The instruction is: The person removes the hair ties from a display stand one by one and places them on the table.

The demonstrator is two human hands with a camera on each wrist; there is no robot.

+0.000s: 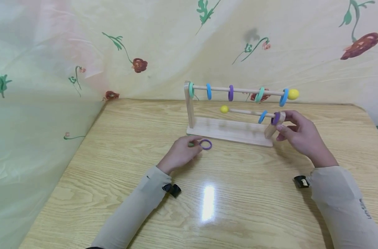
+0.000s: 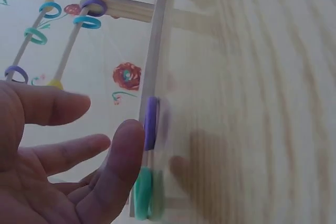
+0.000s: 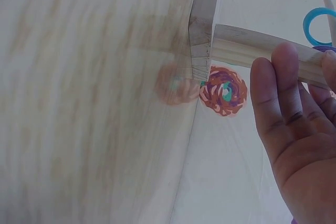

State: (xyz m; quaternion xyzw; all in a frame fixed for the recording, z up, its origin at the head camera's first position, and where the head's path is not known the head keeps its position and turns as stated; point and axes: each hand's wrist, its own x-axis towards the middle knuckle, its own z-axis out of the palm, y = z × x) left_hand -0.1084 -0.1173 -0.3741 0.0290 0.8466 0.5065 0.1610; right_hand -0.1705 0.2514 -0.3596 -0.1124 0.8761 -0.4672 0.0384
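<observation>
A wooden stand point(image 1: 229, 129) has a taller left post and a shorter right post, each carrying a horizontal rod with a yellow ball at its tip. Several green, blue and purple rings hang on the upper rod point(image 1: 246, 90). On the lower rod point(image 1: 251, 112) are a blue ring point(image 1: 262, 117) and a purple ring point(image 1: 275, 118). My right hand point(image 1: 302, 135) grips the top of the shorter post point(image 3: 236, 43), beside that purple ring. My left hand point(image 1: 183, 152) hovers, fingers loosely bent, by a purple ring point(image 2: 151, 123) and a green ring point(image 2: 142, 193) lying on the table.
The wood-grain table point(image 1: 130, 173) meets a flower-printed cloth point(image 1: 164, 45) behind the stand and at the left. A dark wrist camera point(image 1: 172, 189) sits on the left sleeve, and another camera point(image 1: 301, 181) on the right.
</observation>
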